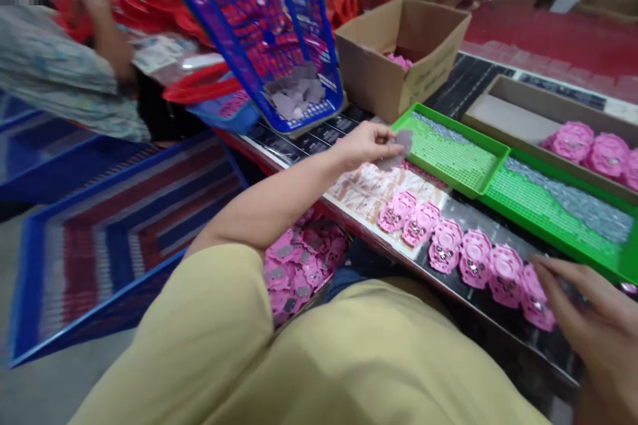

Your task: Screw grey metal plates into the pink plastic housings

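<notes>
My left hand [371, 145] is closed in a pinch on thin grey flat pieces [403, 141], held above the table beside the near green tray [448, 153]. At the right edge, my right hand [593, 312] is curled beside the last of several pink plastic parts [476, 259] lined up along the table edge. Small shiny metal bits show on these parts. Something dark shows within the right fingers, too blurred to name. More grey pieces [294, 96] lie in a tilted blue basket [331, 73] beyond my left hand.
Small metal pieces [573, 199] lie in a second green tray [528, 212]. Behind are a cardboard box [371, 70] and a shallow box [518, 113] holding pink parts. Below the table edge sit many pink parts [304, 259]. Another person's arm [107, 33] is at left, above blue crates [114, 226].
</notes>
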Demonstrator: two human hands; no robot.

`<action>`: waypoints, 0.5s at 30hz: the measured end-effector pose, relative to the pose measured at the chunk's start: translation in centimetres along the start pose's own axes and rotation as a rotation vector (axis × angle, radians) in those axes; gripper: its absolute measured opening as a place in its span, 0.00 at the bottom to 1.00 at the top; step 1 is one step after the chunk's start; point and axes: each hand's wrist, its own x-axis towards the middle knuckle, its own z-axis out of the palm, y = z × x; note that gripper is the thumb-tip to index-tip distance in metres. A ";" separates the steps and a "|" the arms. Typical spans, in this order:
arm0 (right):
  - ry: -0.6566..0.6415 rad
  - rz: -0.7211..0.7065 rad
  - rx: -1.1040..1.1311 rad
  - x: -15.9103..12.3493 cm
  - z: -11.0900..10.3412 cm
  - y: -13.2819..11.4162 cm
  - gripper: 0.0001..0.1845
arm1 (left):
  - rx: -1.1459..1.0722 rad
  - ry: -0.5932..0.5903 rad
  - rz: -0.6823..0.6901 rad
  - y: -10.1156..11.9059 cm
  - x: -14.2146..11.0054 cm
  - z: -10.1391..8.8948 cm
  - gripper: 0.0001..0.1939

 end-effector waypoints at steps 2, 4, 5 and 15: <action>-0.015 -0.032 0.174 1.8 1.6 -2.5 0.13 | -0.115 -0.198 -0.014 -0.7 -2.1 3.7 0.17; -0.096 0.056 0.235 3.4 3.2 -4.2 0.12 | -0.239 -0.325 -0.018 -1.2 -3.9 6.7 0.23; -0.158 0.078 0.274 4.0 3.8 -4.8 0.16 | -0.292 -0.364 -0.020 -1.4 -4.8 7.9 0.24; -0.133 0.279 0.780 3.3 6.4 -7.9 0.06 | -0.597 -0.371 -0.257 -5.4 -12.8 10.7 0.31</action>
